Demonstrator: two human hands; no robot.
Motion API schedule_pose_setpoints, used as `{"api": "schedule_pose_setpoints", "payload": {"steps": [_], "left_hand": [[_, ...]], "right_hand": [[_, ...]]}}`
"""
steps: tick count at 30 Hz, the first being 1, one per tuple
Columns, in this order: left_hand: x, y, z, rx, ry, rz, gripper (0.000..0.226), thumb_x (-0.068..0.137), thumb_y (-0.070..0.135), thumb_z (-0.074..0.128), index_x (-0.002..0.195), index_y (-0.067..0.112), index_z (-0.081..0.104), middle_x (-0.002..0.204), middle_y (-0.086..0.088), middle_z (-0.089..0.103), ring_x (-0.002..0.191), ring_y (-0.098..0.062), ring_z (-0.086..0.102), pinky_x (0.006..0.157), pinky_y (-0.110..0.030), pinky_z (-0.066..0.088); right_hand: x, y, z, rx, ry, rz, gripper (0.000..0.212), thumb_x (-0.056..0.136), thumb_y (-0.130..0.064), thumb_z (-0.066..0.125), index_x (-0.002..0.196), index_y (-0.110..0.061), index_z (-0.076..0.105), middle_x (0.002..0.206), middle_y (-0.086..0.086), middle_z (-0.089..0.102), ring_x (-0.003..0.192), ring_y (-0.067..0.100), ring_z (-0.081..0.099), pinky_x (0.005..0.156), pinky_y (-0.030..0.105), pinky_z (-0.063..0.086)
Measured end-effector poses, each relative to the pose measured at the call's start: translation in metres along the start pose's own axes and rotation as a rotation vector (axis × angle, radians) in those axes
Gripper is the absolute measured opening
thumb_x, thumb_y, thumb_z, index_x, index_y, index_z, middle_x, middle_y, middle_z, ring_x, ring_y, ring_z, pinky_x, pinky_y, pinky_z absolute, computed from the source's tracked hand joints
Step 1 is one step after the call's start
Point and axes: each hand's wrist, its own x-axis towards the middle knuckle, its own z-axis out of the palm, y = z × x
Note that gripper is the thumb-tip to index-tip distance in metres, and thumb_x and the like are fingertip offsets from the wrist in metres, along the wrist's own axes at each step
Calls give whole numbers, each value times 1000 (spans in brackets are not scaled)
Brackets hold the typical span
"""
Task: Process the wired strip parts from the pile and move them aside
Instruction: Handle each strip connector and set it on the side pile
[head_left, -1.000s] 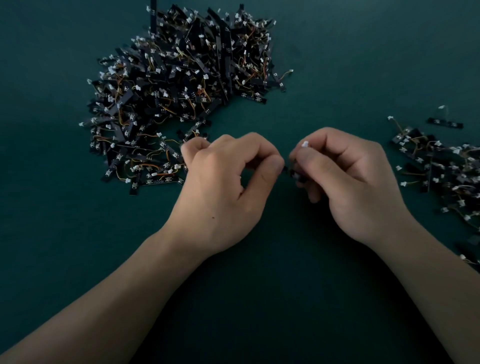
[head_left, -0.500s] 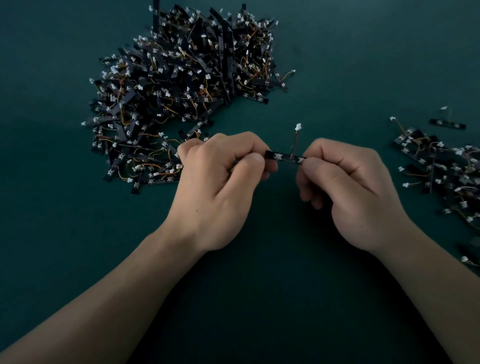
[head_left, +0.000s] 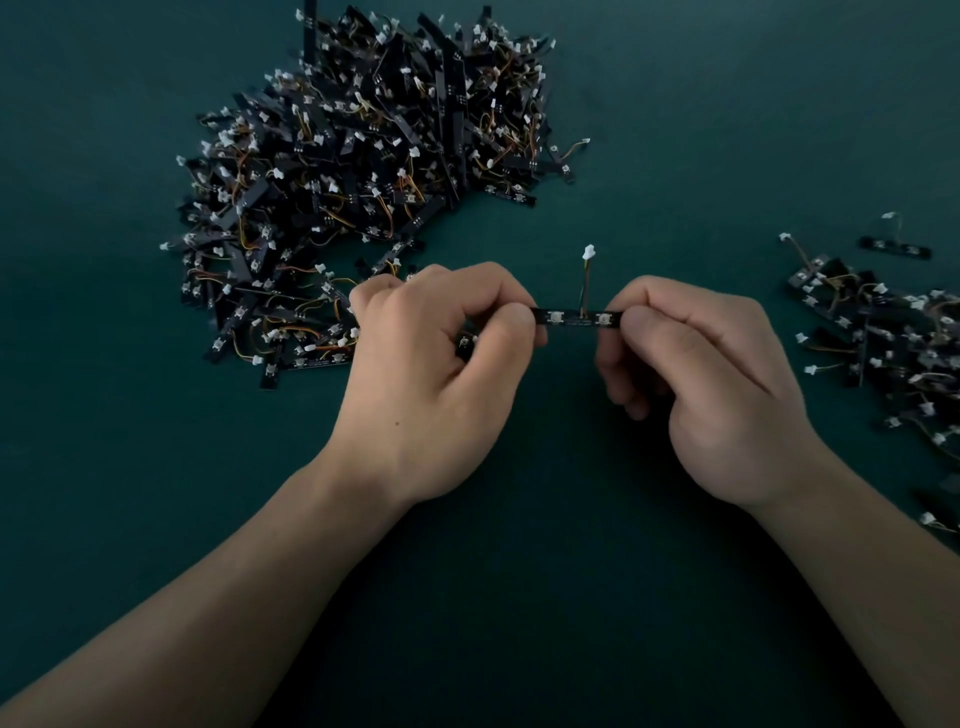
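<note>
A short black wired strip (head_left: 577, 317) is held level between both hands above the dark green table. My left hand (head_left: 436, 379) pinches its left end and my right hand (head_left: 711, 379) pinches its right end. A thin wire with a white connector (head_left: 588, 253) stands up from the strip's middle. The big pile of black strips (head_left: 358, 171) with white connectors and orange wires lies behind my left hand. A smaller heap of strips (head_left: 883, 332) lies at the right edge. Another strip piece (head_left: 465, 343) shows inside my left palm.
One loose strip (head_left: 894, 245) lies apart above the right heap. The dark green table surface (head_left: 519, 597) stretches bare between my forearms and in front of my hands. More strip ends (head_left: 940, 514) show at the right frame edge.
My hands have moved apart, exposing the strip stretched between them. The wire with its white connector now stands upright from the strip, where earlier it was tucked at my right fingers.
</note>
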Motion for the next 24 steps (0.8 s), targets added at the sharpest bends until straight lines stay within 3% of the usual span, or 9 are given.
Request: {"api": "schedule_pose_setpoints", "payload": {"steps": [6,10,14,17,20,24], "left_hand": [[-1,0,-2,-9,-28,70,27,92,29,51,73,17,67,67,6,65,71,-19,64,80,-66,46],[0,-1,0,19,-15,95,25,94,25,61,69,21,65,60,18,57,63,-9,56,74,-53,40],[0,-1,2,61,9,99,26,93,22,65,67,21,65,62,18,59,67,-10,59,83,-58,45],[-3,0,2,92,16,101,26,91,24,63,65,21,62,63,16,59,71,-10,59,95,-54,40],[-3,0,1,74,1,114,26,91,24,62,65,20,61,63,17,57,70,-9,58,91,-55,41],[-3,0,4,148,46,84,29,89,22,66,61,19,59,62,11,59,72,-9,59,99,-46,36]], "right_hand": [[0,-1,2,-38,77,-9,34,101,-13,44,71,-17,59,60,6,59,51,16,52,48,28,41],[-1,-1,3,-73,74,-16,34,101,-14,45,71,-19,59,60,3,58,52,19,52,47,35,41],[-2,-2,4,-93,64,-28,34,101,-26,49,71,-15,58,60,5,57,53,25,52,48,41,41],[-3,-2,5,-163,56,-44,37,101,-29,52,70,-10,56,58,6,56,50,27,51,49,44,40],[-3,-2,4,-173,61,-43,37,101,-31,53,70,-11,57,58,7,56,49,27,51,49,44,40],[-2,-2,3,-227,57,-61,40,102,-33,53,70,-11,57,57,8,55,49,25,50,50,44,39]]}}
